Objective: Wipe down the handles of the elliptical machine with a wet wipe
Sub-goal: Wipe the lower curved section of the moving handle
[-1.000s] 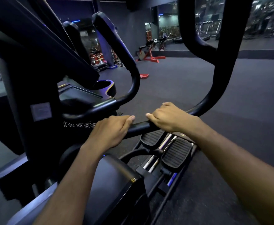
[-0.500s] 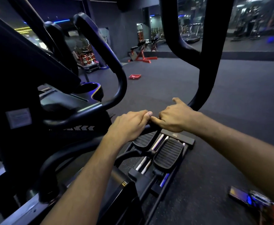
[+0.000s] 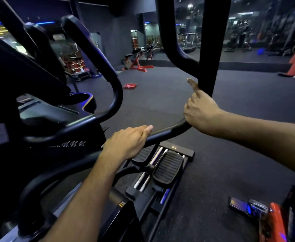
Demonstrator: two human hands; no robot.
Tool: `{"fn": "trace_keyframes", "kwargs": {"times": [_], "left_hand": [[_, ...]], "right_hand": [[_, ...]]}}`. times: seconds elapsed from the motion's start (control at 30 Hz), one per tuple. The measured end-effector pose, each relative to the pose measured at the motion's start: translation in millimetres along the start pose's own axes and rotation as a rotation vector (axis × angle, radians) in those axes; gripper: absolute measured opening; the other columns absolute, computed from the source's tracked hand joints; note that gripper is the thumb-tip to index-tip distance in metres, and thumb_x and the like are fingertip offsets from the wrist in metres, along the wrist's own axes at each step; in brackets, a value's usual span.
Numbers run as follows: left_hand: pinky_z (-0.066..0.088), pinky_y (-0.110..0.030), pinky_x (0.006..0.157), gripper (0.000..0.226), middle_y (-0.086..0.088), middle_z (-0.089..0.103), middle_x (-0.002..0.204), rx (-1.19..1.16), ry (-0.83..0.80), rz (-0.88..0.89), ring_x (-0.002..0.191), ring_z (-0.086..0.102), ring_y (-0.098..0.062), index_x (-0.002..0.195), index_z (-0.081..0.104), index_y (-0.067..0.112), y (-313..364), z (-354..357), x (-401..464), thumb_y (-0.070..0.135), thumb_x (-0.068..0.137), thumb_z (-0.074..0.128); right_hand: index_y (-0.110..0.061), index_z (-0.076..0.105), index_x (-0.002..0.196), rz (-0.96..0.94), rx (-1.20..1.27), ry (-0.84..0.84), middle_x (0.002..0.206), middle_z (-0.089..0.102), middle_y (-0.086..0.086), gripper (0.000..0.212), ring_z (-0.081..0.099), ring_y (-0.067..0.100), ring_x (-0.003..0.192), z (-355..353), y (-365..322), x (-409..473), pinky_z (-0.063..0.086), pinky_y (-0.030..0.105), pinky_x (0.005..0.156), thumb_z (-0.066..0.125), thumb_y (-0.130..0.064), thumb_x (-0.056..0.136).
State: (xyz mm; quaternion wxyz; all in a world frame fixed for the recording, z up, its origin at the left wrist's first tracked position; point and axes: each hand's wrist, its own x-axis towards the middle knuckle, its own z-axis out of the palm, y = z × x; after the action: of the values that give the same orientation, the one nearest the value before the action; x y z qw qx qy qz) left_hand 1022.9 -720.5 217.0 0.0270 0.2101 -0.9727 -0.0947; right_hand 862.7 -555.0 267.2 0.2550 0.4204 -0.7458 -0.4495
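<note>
**Two hands on one handle bar**

Both hands are gripping the same black handle (image 3: 167, 132). The left hand (image 3: 127, 142) is curling over its low run, fingers wrapped. The right hand (image 3: 201, 112) is clasping the bend, thumb lying up the riser. The handle's long axis is running from 8 o'clock to 2 o'clock, then turning toward 12 o'clock. The right hand is nearer the riser. No wipe is showing; either palm may be hiding it.

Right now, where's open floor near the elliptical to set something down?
Free: the dark floor right of the pedals, reaching out to the red tray. Crowded: the bottom-right corner, where a blurred dark device lies. The left hand and right hand both hold the handle bar.
</note>
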Motion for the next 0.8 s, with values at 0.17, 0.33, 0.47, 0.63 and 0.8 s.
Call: {"fn": "trace_keyframes", "kwargs": {"times": [0.17, 0.33, 0.47, 0.63, 0.8], "left_hand": [[0.045, -0.048, 0.107, 0.056, -0.003, 0.058, 0.149, -0.022, -0.016, 0.022, 0.133, 0.055, -0.037, 0.141, 0.049, 0.048, -2.3, 1.6, -0.5, 0.067, 0.105, 0.011], [0.043, -0.047, 0.11, 0.058, 0.0, 0.058, 0.15, -0.063, -0.028, 0.053, 0.136, 0.053, -0.035, 0.139, 0.052, 0.044, -6.5, 6.3, 4.9, 0.068, 0.104, 0.012], [0.043, -0.048, 0.111, 0.059, 0.004, 0.058, 0.151, -0.053, -0.023, 0.073, 0.137, 0.054, -0.034, 0.137, 0.049, 0.049, -14.0, 13.4, 11.9, 0.073, 0.1, 0.009], [0.044, -0.049, 0.109, 0.084, 0.007, 0.058, 0.15, -0.044, -0.009, 0.095, 0.136, 0.054, -0.034, 0.133, 0.042, 0.053, -16.6, 14.7, 13.2, 0.086, 0.076, -0.009], [0.045, -0.048, 0.108, 0.077, 0.005, 0.06, 0.148, -0.029, 0.016, 0.113, 0.134, 0.055, -0.034, 0.133, 0.044, 0.048, -16.9, 14.9, 11.5, 0.084, 0.085, -0.003]], "right_hand": [[-0.009, 0.068, 0.102, 0.006, 0.1, 0.465, 0.091, 0.069, 0.012, 0.027, 0.061, 0.037, 0.101, 34.5, 17.2, -9.4, -0.003, 0.06, 0.124, 0.041, -0.008, 0.098], [-0.007, 0.072, 0.115, 0.225, 0.86, 1.074, 0.112, 0.072, 0.004, 0.018, 0.062, 0.029, 0.104, 63.7, 19.3, -45.8, 0.045, 0.04, 0.106, 0.061, -0.01, 0.101], [-0.006, 0.074, 0.117, 1.16, 1.773, 1.232, 0.111, 0.074, 0.002, 0.023, 0.07, 0.008, 0.1, 75.0, -36.8, -37.3, 0.057, 0.039, 0.095, 0.069, -0.015, 0.096], [-0.003, 0.067, 0.129, 1.421, 2.088, 1.164, 0.13, 0.068, 0.006, 0.033, 0.064, 0.012, 0.122, 36.4, -72.0, 10.8, 0.048, 0.033, 0.11, 0.062, -0.015, 0.099], [0.003, 0.035, 0.152, 1.384, 1.952, 1.141, 0.162, 0.031, 0.017, 0.052, 0.029, 0.022, 0.152, 3.4, -96.1, 35.8, 0.022, 0.028, 0.124, 0.037, -0.021, 0.106]]}}
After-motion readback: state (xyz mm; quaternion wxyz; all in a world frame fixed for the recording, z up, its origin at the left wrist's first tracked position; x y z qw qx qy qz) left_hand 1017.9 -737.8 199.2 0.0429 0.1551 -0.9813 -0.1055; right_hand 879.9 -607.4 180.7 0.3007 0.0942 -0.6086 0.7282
